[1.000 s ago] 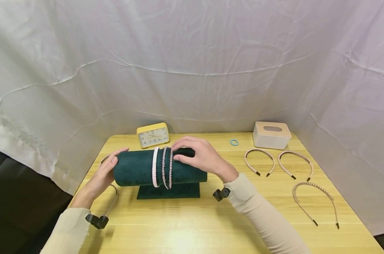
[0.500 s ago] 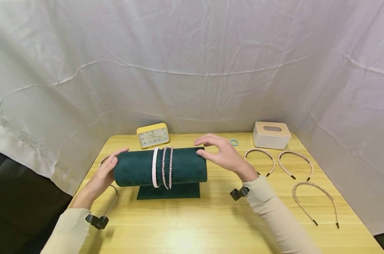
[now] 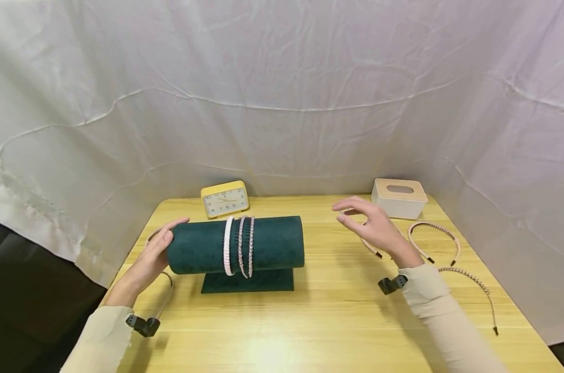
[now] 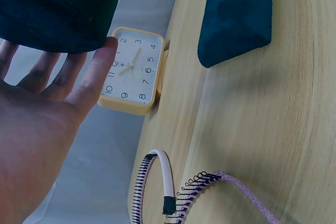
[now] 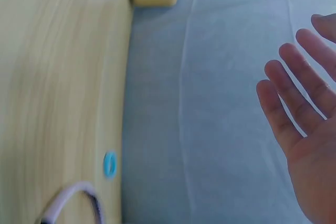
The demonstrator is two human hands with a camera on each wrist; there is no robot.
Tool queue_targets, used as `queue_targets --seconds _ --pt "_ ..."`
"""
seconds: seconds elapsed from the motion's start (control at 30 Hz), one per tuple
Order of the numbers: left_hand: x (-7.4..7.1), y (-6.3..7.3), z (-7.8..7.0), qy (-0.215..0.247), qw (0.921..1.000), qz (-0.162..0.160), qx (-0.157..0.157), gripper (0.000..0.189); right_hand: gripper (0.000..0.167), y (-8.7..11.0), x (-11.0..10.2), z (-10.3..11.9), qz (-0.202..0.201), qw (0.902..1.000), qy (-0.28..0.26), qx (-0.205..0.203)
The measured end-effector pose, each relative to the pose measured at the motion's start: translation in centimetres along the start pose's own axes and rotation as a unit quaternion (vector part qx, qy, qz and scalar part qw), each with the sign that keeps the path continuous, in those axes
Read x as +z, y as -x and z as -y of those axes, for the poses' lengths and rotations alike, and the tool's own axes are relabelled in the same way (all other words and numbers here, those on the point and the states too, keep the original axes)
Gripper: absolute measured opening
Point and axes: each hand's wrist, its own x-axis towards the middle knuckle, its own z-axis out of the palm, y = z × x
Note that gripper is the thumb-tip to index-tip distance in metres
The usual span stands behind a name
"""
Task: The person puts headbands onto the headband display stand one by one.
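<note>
A dark green velvet display roll (image 3: 198, 248) stands on its matching base (image 3: 247, 281). It carries a thick white headband (image 3: 227, 246) and two thin braided headbands, a left one (image 3: 240, 248) and a right one (image 3: 251, 246). My left hand (image 3: 146, 259) rests against the roll's left end; in the left wrist view its fingers reach straight to the edge, the tips partly hidden. Away from the roll, over the table's right half, my right hand (image 3: 372, 225) hovers with spread fingers and nothing in it. It partly covers a pale headband (image 3: 371, 248) behind it.
A yellow clock (image 3: 225, 199) and a tissue box (image 3: 398, 198) stand at the back. More headbands lie at right: a pink one (image 3: 433, 226) and a braided one (image 3: 473, 277). Two others (image 4: 140, 187) lie at left. A blue ring (image 5: 109, 164) lies near the back edge.
My right hand has left the headbands on the roll and moved right, now over the loose headbands' side. The left hand and the roll have stayed put.
</note>
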Motion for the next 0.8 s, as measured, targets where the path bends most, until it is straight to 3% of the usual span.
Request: queue_targets --seconds 0.57,0.8 --pt "-0.1 0.1 -0.1 0.004 1.0 0.001 0.0 0.054 0.024 5.3 -5.3 -6.9 -0.045 0.9968 0.039 0.053" --pt "0.0 0.1 0.0 0.005 1.0 0.002 -0.001 0.054 0.018 6.9 -6.2 -9.0 -0.044 0.9902 0.069 0.113"
